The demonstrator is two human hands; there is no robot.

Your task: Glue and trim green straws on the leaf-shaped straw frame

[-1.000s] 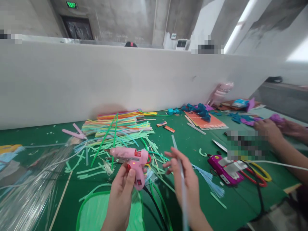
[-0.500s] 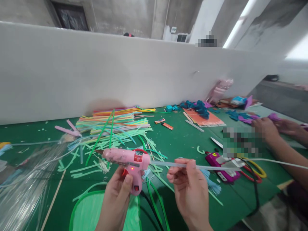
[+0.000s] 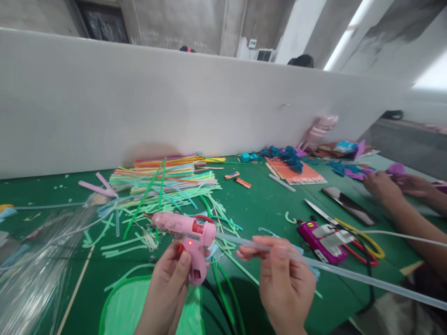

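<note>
My left hand (image 3: pixel 171 279) is wrapped around the handle of a pink glue gun (image 3: pixel 186 232), whose nozzle points left and whose small red light is lit. A long translucent glue stick (image 3: pixel 335 268) reaches from the back of the gun out to the right edge. My right hand (image 3: pixel 281 274) pinches that stick between thumb and fingers, a short way behind the gun. Below the gun, a light green panel with a darker green rim (image 3: pixel 150 302) lies on the table, partly hidden by my left forearm.
Bundles of coloured pipe cleaners (image 3: pixel 167 179) lie behind the gun. Clear plastic wrapping (image 3: pixel 42 279) covers the left side. To the right are a purple power strip (image 3: pixel 319 244), scissors (image 3: pixel 319 211) and a phone (image 3: pixel 349 204). Another person's hands (image 3: pixel 384 188) work with purple pieces. A white partition (image 3: pixel 209 102) stands behind.
My right hand has shifted slightly right and down. The glue stick's free end has swung toward me and now slants to the lower right. My left hand and the gun are almost still.
</note>
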